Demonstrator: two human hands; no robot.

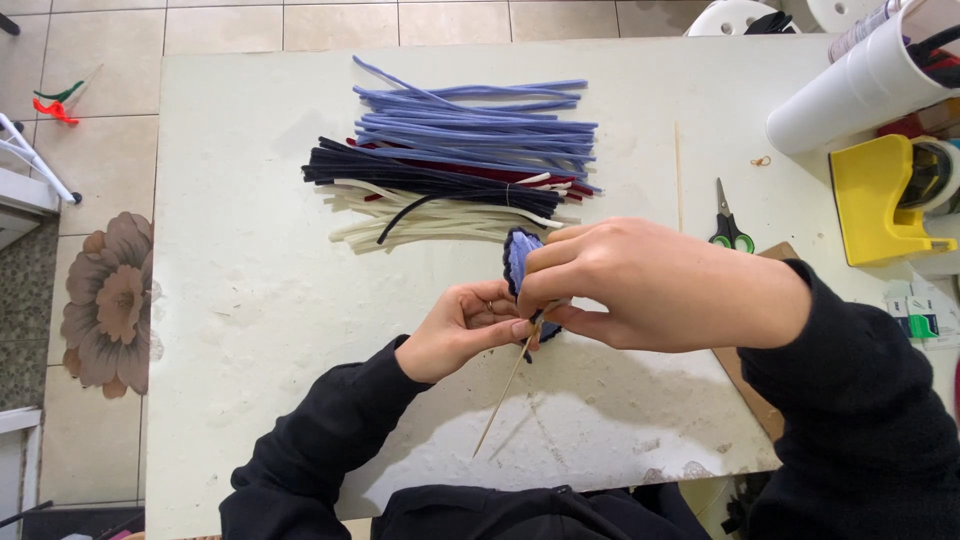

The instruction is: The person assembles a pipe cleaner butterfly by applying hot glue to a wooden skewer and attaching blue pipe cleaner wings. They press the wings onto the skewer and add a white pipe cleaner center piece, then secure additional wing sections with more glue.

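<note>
My left hand (462,328) pinches the top of a thin wooden skewer (503,393) that slants down toward me over the white table (250,300). My right hand (640,285) closes over a small flower shape of lilac and dark navy fuzzy wire (520,255) at the skewer's upper end. Both hands meet there, fingers touching. Behind them lies a pile of fuzzy wires: lilac ones (480,125) at the back, dark navy (420,178), some dark red, and cream ones (430,222) nearest my hands.
Green-handled scissors (729,225) and a second thin skewer (678,175) lie to the right. A yellow tape dispenser (880,200), a white roll (860,85) and a brown board (750,385) crowd the right edge. Tiled floor and a flower-shaped mat (110,300) are at left.
</note>
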